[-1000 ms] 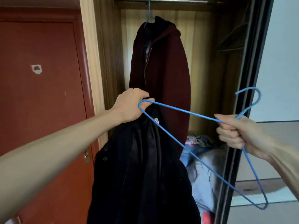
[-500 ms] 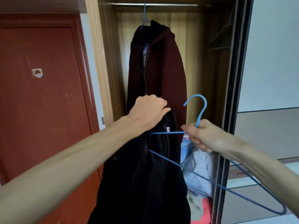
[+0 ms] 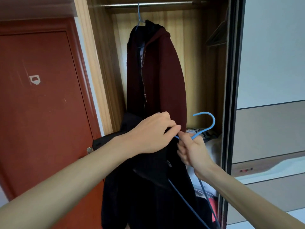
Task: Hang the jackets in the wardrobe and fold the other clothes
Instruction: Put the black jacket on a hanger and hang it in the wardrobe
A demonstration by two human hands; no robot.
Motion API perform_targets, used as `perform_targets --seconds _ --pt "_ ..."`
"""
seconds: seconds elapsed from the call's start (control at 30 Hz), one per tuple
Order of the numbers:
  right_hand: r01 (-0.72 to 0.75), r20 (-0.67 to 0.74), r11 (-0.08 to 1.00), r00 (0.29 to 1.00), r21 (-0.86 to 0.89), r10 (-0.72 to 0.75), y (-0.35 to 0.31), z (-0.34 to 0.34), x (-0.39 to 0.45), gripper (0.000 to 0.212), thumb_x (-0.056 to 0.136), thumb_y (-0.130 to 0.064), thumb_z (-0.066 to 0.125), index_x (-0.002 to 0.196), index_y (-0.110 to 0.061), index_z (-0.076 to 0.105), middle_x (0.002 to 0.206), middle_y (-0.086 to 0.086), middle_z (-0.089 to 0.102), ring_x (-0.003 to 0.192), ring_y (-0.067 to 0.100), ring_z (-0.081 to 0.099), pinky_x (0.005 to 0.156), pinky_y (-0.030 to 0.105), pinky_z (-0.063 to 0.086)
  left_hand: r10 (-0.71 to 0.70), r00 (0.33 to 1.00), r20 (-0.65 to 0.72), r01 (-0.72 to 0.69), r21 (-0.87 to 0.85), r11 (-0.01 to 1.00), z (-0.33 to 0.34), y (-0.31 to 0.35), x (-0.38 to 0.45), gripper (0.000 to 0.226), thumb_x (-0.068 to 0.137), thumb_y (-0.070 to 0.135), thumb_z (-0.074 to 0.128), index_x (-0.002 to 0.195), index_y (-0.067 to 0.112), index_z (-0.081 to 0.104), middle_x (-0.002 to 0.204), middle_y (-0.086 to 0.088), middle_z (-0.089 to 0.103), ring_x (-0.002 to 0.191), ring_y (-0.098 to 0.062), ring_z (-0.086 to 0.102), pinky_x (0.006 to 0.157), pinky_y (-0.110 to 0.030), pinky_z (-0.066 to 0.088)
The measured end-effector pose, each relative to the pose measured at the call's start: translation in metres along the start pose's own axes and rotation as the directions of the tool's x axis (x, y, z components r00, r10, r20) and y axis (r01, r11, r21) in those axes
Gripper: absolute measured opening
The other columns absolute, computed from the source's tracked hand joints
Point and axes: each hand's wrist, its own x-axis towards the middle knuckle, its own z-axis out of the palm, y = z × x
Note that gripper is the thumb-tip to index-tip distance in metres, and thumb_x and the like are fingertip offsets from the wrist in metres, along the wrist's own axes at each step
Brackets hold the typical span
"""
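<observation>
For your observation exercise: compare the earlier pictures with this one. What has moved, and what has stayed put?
The right hand swung the blue hanger in from the right, up to the left hand, its lower arm now in the black jacket. Both grips stayed. The maroon jacket still hangs from the rail.

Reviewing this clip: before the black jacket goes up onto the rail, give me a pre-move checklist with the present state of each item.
1. Left hand grips the black jacket at its top: ok.
2. Right hand holds the blue hanger just below its hook: ok.
3. Hanger seated in both shoulders: not ok, its wire still shows outside the jacket.
4. Free rail right of the maroon jacket: ok.
5. Hook free to catch the rail: ok.
6. Jacket zipped or buttoned: cannot tell.
</observation>
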Motion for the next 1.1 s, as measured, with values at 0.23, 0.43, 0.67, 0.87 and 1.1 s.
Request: perform_targets --seconds 0.23,0.43,0.67,0.87,1.1 --pt "0.129 0.065 0.985 0.990 -0.113 -0.122 -0.010 -0.024 0.001 0.054 0.111 -0.020 0.044 0.060 -0.018 0.029 0.051 0.001 0.025 0.044 0.016 0.020 0.040 0.022 0.021 0.061 0.998 0.006 -0.062 0.070 0.996 0.015 -0.016 0.000 0.054 0.106 0.059 0.021 0.083 0.020 0.052 0.078 0.006 0.049 0.078 -0.013 0.046 0.076 -0.032 0.034" --pt "-0.006 0.318 0.996 0.948 -0.088 0.034 -0.014 -0.052 0.014 0.052 0.106 -0.045 0.050 0.062 -0.023 0.032 0.060 0.000 0.023 0.050 0.014 0.017 0.045 0.025 0.013 0.115 0.979 -0.171 -0.074 0.229 0.971 0.034 -0.017 0.010 0.056 0.097 0.068 0.043 0.076 0.016 0.048 0.066 0.008 0.043 0.066 -0.016 0.044 0.071 -0.030 0.027" --pt "-0.159 0.393 0.960 0.887 -0.232 0.242 0.059 -0.087 0.028 0.043 0.102 -0.050 0.049 0.090 -0.017 0.074 0.080 0.003 0.063 0.065 0.017 0.054 0.058 0.029 0.041 -0.021 0.953 -0.304 0.040 0.057 0.998 0.038 -0.026 0.014 0.050 0.097 0.062 0.046 0.080 0.015 0.049 0.071 0.004 0.047 0.072 -0.017 0.045 0.074 -0.029 0.034" --pt "0.090 0.445 0.961 0.895 -0.262 0.037 0.110 -0.061 0.003 0.025 0.090 -0.042 0.060 0.114 -0.040 0.067 0.103 -0.022 0.073 0.097 0.001 0.069 0.090 0.031 0.057 -0.095 0.960 -0.262 0.093 -0.018 0.995 0.033 -0.018 0.025 0.045 0.095 0.062 0.049 0.081 0.019 0.048 0.069 0.005 0.050 0.069 -0.013 0.051 0.070 -0.027 0.036" --pt "0.531 0.307 0.421 0.815 -0.735 -0.492 0.142 -0.055 -0.015 0.078 0.081 -0.030 0.051 0.153 -0.042 0.024 0.137 -0.002 0.057 0.115 0.010 0.060 0.082 0.031 0.060 -0.160 0.942 -0.296 0.109 -0.182 0.977 0.027 -0.014 0.020 0.034 0.096 0.044 0.061 0.093 0.015 0.043 0.065 -0.006 0.050 0.054 -0.022 0.047 0.053 -0.036 0.039"
